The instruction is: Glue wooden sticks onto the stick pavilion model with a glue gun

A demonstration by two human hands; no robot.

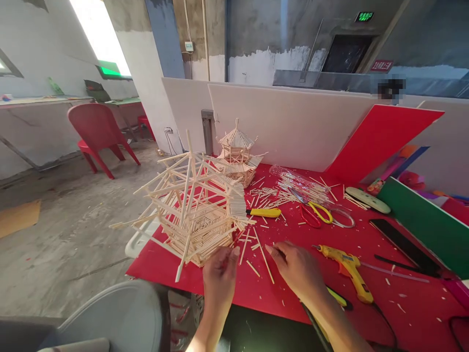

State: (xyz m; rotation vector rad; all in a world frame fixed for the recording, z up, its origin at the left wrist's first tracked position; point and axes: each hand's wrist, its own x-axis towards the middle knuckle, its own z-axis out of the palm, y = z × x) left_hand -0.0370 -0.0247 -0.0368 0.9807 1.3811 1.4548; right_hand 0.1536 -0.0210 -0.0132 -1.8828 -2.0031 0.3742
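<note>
A large pavilion-like frame of thin wooden sticks stands at the left of the red tabletop, its upper poles sticking out at several angles. Close against its lower front edge is my left hand, thumb and fingers curled together; whatever they may hold is too small to make out. My right hand hovers above the table to the right, its thumb and forefinger closed in a pinch, contents unclear. Between the two hands lie loose sticks. Behind the frame rises a smaller finished-looking stick pagoda with a pointed roof.
A yellow glue gun lies right of my right hand. Farther back are a yellow utility knife, scissors and a plastic bag of sticks. A dark phone lies at right; a grey stool stands front left.
</note>
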